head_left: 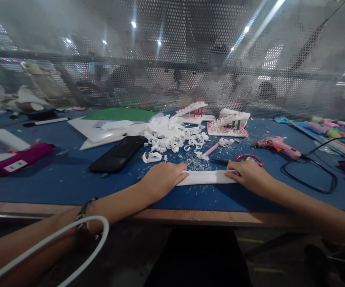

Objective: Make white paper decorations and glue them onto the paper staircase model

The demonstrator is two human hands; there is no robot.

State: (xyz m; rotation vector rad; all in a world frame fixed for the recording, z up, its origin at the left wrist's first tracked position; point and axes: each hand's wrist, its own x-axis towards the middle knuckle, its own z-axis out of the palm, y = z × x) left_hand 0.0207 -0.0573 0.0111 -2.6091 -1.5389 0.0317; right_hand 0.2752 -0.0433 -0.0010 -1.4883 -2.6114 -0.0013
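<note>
A flat white strip, perhaps paper or foam, stretches level between my two hands just above the blue table. My left hand is closed on its left end, thumb along the top edge. Its right end is pinched by my right hand. Beyond my right hand lie scissors with red handles, partly hidden by that hand. A pink stick with white scraps at its ends rests behind the strip. The heap of torn white scraps lies farther back.
A black phone lies left of the scraps. On the right is a pink glue gun with a looping black cable. Two small pink-and-white models stand behind, near a perforated screen. Green sheet and purple tool lie left.
</note>
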